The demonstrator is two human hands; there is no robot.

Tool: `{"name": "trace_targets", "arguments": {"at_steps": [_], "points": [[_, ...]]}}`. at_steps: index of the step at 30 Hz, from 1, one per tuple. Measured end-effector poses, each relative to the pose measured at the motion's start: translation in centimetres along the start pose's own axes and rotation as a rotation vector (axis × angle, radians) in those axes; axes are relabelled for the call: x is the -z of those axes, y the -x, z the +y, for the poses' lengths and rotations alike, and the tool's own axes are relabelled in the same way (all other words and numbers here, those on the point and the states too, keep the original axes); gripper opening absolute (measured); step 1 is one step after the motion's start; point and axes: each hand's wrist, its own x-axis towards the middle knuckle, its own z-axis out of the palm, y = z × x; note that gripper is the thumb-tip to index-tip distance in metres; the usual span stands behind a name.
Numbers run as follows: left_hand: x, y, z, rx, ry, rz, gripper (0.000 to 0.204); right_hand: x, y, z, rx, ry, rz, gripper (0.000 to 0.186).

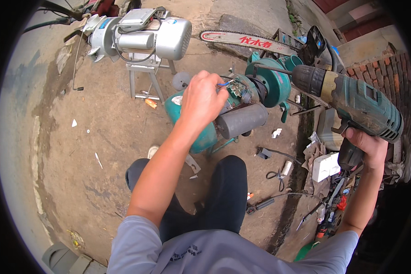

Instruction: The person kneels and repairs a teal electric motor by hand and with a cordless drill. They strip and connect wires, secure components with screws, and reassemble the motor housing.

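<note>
A teal and black cordless drill [363,98] is gripped by its handle in my right hand [370,145]. A long thin bit in its chuck points left, over a green electric motor machine [197,134]. My left hand [202,96] is closed at the machine's open terminal box [236,89], where bare metal terminals show. A blue wire [223,84] comes out from between its fingertips; the thumb and fingers hide the rest. Below the box sits a dark grey cylinder cover [243,120]. The round green housing [271,82] is at the machine's right end, behind the bit.
A silver motor machine [153,39] stands on a metal frame at the back left. A chainsaw [249,41] lies beyond the green machine. Scissors [276,179], a black tool with a cable [260,206] and a white box [325,167] lie at the right, near stacked bricks [379,75].
</note>
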Motion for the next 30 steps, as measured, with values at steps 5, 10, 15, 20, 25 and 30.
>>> {"name": "trace_targets", "arguments": {"at_steps": [5,10,15,20,25,30], "points": [[-0.2,0.1,-0.2,-0.047,-0.017,0.032,0.017,0.7,1.0,1.3,-0.015,0.031,0.011,0.060],[-0.2,0.3,-0.2,-0.058,-0.016,0.027,0.016,0.3,1.6,2.1,0.075,0.067,0.094,0.058],[-0.2,0.2,-0.1,-0.050,-0.016,0.018,0.016,1.3,2.2,2.2,-0.010,0.064,0.064,0.059],[-0.1,0.3,-0.1,-0.051,-0.014,0.006,0.018,0.6,2.5,1.9,-0.027,0.042,0.047,0.057],[0.1,0.2,0.1,-0.036,-0.040,-0.016,0.019,0.6,2.3,1.6,0.008,0.050,-0.026,0.053],[0.2,0.2,0.3,-0.022,-0.053,-0.024,0.020,-2.4,1.5,0.8,0.046,0.104,-0.073,0.048]]}}
